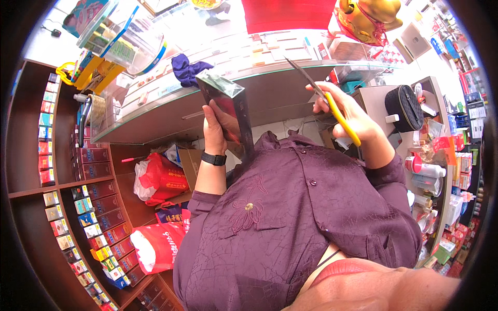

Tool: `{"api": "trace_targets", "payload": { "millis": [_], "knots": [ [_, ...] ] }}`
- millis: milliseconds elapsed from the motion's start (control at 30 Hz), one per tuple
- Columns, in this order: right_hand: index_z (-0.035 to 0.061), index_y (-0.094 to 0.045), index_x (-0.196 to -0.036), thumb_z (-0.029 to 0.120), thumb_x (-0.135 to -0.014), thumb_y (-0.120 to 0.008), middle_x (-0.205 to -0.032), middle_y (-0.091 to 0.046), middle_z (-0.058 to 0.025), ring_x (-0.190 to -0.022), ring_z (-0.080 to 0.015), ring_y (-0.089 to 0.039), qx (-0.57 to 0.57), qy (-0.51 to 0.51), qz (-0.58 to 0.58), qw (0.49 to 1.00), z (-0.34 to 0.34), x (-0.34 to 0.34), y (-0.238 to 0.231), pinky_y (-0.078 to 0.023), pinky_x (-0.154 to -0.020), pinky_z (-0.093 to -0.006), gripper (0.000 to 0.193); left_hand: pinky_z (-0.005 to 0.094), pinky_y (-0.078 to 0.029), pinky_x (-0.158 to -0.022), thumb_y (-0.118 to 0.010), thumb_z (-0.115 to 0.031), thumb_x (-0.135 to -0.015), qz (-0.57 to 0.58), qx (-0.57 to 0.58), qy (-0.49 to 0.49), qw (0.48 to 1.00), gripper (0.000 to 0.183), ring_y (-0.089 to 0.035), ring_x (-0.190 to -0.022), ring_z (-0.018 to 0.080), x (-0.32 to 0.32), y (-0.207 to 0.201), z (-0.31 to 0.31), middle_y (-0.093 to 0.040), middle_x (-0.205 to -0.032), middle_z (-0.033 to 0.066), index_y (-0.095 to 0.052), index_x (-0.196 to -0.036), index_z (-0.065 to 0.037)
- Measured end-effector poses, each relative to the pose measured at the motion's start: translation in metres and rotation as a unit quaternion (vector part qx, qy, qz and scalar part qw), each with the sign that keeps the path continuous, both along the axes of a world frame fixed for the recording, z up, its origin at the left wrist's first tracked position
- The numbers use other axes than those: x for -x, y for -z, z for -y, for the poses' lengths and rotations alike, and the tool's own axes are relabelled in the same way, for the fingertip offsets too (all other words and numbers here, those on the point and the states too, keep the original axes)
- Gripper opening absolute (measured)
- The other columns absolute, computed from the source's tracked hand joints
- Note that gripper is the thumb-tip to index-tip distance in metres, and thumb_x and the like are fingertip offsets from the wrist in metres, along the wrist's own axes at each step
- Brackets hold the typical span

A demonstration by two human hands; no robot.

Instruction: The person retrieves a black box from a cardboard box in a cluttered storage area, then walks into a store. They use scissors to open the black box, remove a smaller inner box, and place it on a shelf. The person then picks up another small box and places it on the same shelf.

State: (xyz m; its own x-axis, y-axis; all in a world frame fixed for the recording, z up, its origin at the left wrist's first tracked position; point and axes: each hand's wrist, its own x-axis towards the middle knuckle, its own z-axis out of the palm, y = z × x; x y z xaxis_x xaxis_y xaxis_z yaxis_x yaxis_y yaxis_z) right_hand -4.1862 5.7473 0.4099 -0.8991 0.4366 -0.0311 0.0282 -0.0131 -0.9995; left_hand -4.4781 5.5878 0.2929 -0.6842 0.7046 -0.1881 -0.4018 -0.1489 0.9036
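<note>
The left hand [214,129] is clamped around a tall, narrow dark carton [232,116], held upright in the air just in front of the near edge of the glass worktop [270,57]. The carton is a long rectangular box with sharp corners, wrapped in glossy clear film that catches the light at its top end; its faces look dark red to black. A black band [213,158] sits on the left wrist.

The right hand [348,116] is closed on the yellow plastic handles of a pair of scissors [324,98]. The thin grey metal blades slant up and to the left over the near edge of the worktop, their tip well apart from the carton. Whether the blades are parted or together I cannot tell.

Between the two hands there is open room, bounded by the curved near edge of the worktop above and the person's crinkled purple shirt [290,217] below.

On the worktop near its front edge lies a crumpled purple cloth [189,68], just beyond the carton's top. Toward the left end stands a clear plastic container [124,39]. At the far right corner sits a shiny gold figure [365,18]. Under the worktop, red plastic bags [161,179] lie beside dark wooden shelves [31,155] lined with small boxes.
</note>
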Motion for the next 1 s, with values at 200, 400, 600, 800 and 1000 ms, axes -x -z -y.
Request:
{"api": "trace_targets", "payload": {
  "millis": [200, 400, 600, 800, 1000],
  "knots": [
    [0.0081, -0.047, -0.137, 0.036, -0.064, -0.085, -0.107, -0.055, -0.0117, -0.099, -0.0252, -0.055, -0.322, -0.052, 0.101, 0.940, 0.006, 0.032, -0.048, -0.043, -0.088, -0.0361, 0.087, 0.0287, -0.045, -0.083, -0.045, -0.067, -0.091, -0.058, 0.017, -0.027, 0.998, 0.069, -0.055, -0.092, 0.0141, -0.007, -0.013, 0.020, -0.059, -0.097, 0.0034, -0.059, -0.106, 0.000],
    [0.0111, -0.047, -0.139, 0.045, -0.058, -0.086, -0.105, -0.057, -0.0153, -0.094, -0.0310, -0.057, -0.436, -0.088, 0.143, 0.884, 0.010, 0.039, -0.076, -0.047, -0.082, -0.0387, 0.096, 0.0289, -0.043, -0.078, -0.043, -0.064, -0.094, -0.098, 0.058, -0.019, 0.993, 0.063, -0.053, -0.088, 0.0140, -0.007, -0.013, 0.037, -0.056, -0.097, 0.0030, -0.054, -0.104, -0.002],
    [0.0034, -0.052, -0.133, 0.046, -0.066, -0.082, -0.103, -0.062, -0.0213, -0.095, -0.0369, -0.061, -0.485, -0.118, 0.132, 0.856, 0.007, 0.028, -0.107, -0.050, -0.081, -0.0418, 0.085, 0.0254, -0.035, -0.054, -0.038, -0.051, -0.101, -0.121, 0.024, -0.001, 0.992, 0.051, -0.041, -0.063, 0.0064, -0.016, -0.014, 0.040, -0.047, -0.069, -0.0055, -0.049, -0.074, -0.009],
    [0.0068, -0.049, -0.136, 0.063, -0.073, -0.068, -0.099, -0.063, -0.0254, -0.092, -0.0387, -0.063, -0.502, -0.135, 0.193, 0.832, 0.001, 0.031, -0.106, -0.050, -0.078, -0.0440, 0.087, 0.0255, -0.041, -0.055, -0.039, -0.057, -0.098, -0.152, 0.057, -0.003, 0.987, 0.058, -0.051, -0.061, 0.0089, -0.023, -0.030, 0.040, -0.056, -0.070, -0.0001, -0.054, -0.077, -0.006],
    [0.0119, -0.049, -0.138, 0.063, -0.076, -0.066, -0.107, -0.062, -0.0234, -0.100, -0.0389, -0.061, -0.462, -0.095, 0.190, 0.861, 0.004, 0.027, -0.087, -0.049, -0.084, -0.0439, 0.082, 0.0271, -0.040, -0.055, -0.037, -0.053, -0.101, -0.286, 0.076, -0.040, 0.954, 0.058, -0.047, -0.063, 0.0081, -0.027, -0.032, 0.030, -0.054, -0.070, -0.0014, -0.056, -0.076, -0.003]
  ]
}}
